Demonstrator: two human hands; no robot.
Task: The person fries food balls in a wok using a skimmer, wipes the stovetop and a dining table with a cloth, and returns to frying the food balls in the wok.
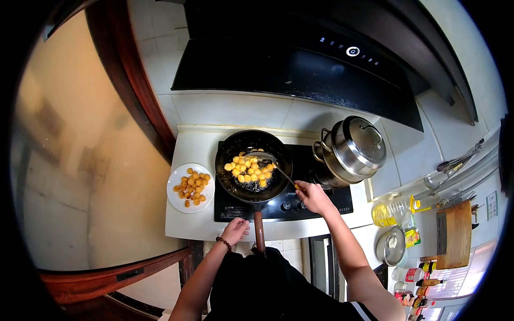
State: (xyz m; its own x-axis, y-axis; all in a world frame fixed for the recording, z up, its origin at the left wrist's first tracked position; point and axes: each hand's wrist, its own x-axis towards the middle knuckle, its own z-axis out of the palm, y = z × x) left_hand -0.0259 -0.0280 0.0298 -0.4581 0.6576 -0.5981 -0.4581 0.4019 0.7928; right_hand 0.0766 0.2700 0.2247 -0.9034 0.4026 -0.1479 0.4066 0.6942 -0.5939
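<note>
My right hand is closed round the handle of a spatula, whose metal blade rests among yellow balls in a black frying pan. Dark, shiny oil shows around the balls. The pan sits on the black stove, its brown handle pointing toward my body. My left hand, with a beaded bracelet at the wrist, is near the counter's front edge, just left of the pan handle and apart from it. Its fingers are partly spread and hold nothing. Left of the stove, browned balls lie on a white plate.
A lidded steel pot stands on the stove's right side, below a black range hood. Farther right are an oil bottle, a metal bowl, a wooden board and several bottles. A sliding door stands on the left.
</note>
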